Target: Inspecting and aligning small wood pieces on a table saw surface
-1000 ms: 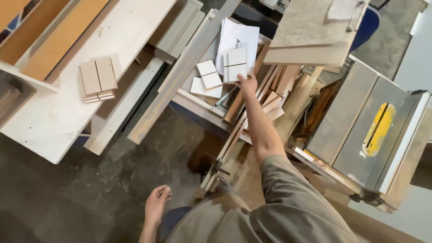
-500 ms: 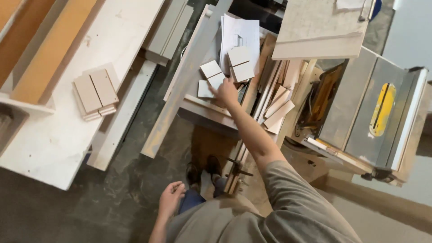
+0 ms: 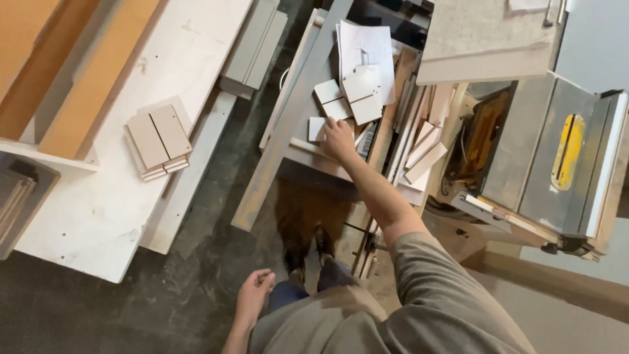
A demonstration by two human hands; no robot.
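Since a second ago your right hand point(image 3: 338, 139) has dropped from the far end of the pile to its near edge, and your left hand point(image 3: 254, 296) has swung in from your side to hang by your hip. Your right hand now lies palm down, fingers curled over a small pale square offcut of board point(image 3: 316, 128) at the near edge of the cluttered grey bench point(image 3: 288, 111); you are touching it, but whether you have actually gripped it I cannot tell. Just beyond your knuckles sit more pale square board pieces point(image 3: 357, 98) on white paper sheets point(image 3: 367, 46), and to the right of your wrist a bundle of thin wooden strips point(image 3: 422, 147) leans loosely. Your left hand is empty, fingers loosely curled, above the dark concrete floor point(image 3: 131, 308). Further right of your arm stands the grey table saw with a yellow insert point(image 3: 567, 151). From here the offcut could slip off the bench edge if your hold is only fingertip-deep, and dragging your forearm sideways might topple the leaning strips onto the floor by your feet.
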